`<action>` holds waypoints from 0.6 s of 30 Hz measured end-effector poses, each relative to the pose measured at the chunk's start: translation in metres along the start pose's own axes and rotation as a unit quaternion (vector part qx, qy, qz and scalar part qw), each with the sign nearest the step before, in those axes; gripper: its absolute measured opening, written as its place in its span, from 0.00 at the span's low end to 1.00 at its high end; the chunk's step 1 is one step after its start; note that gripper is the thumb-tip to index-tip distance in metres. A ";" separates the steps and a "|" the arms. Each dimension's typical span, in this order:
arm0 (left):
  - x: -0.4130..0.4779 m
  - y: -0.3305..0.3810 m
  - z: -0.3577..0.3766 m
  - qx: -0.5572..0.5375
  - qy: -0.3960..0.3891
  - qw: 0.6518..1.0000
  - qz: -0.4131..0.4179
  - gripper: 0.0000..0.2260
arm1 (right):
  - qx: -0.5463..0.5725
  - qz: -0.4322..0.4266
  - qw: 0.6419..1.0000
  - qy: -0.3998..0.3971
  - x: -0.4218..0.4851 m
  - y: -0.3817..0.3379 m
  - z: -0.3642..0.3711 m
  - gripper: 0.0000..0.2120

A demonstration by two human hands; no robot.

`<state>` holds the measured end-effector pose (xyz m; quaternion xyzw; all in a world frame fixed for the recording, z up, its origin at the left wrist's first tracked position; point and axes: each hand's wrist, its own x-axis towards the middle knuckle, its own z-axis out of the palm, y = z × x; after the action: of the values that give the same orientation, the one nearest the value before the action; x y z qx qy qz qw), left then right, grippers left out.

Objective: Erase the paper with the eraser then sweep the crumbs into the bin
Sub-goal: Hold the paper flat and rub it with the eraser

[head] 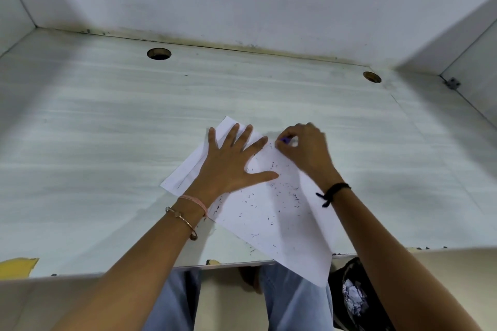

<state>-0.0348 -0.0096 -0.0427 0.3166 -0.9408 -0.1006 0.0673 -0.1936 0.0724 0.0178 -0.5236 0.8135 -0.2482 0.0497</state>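
Two hands work at the centre of the frame. The left hand [231, 164] lies flat with fingers spread on the white sheet of paper [274, 212], pinning it to the pale streaked desk top [107, 129]. The right hand [305, 150] is closed in a narrow pinch around a small purple eraser [285, 140], pressed on the sheet near its upper edge, just right of the left fingertips.

To rub well, I would judge short strokes away from the pinning hand best, so the paper stays taut and does not buckle. Dark eraser crumbs [271, 196] are scattered over the lower half of the sheet; keeping them on the paper should ease sweeping later.

The black bin with crumpled paper inside [352, 295] sits at lower right, below the desk edge, and the sheet's lower corner overhangs the edge close beside it. The right forearm crosses above the bin. Two round cable holes [159, 53] sit along the far edge, clear of the work.
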 end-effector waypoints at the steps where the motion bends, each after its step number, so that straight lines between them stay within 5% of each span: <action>1: 0.000 0.000 0.001 0.005 0.006 1.000 0.002 0.44 | 0.005 -0.027 0.999 -0.022 -0.007 -0.008 0.006 0.03; 4: 0.000 -0.001 0.001 0.006 0.005 1.000 0.002 0.45 | 0.009 -0.058 0.997 -0.049 -0.023 -0.013 0.011 0.03; 8: -0.001 0.000 0.000 -0.001 0.002 1.000 0.002 0.42 | -0.011 0.045 0.999 -0.004 0.002 0.012 -0.007 0.04; 14: 0.001 -0.002 0.002 0.027 0.010 1.000 0.010 0.45 | 0.020 -0.083 0.993 -0.078 -0.030 -0.023 0.014 0.03; 18: 0.000 0.000 0.001 -0.007 0.003 1.000 0.000 0.41 | 0.008 0.007 1.000 -0.003 -0.003 0.007 -0.001 0.03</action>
<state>-0.0346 -0.0091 -0.0437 0.3163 -0.9399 -0.1059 0.0727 -0.1982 0.0774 0.0151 -0.5180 0.8152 -0.2525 0.0586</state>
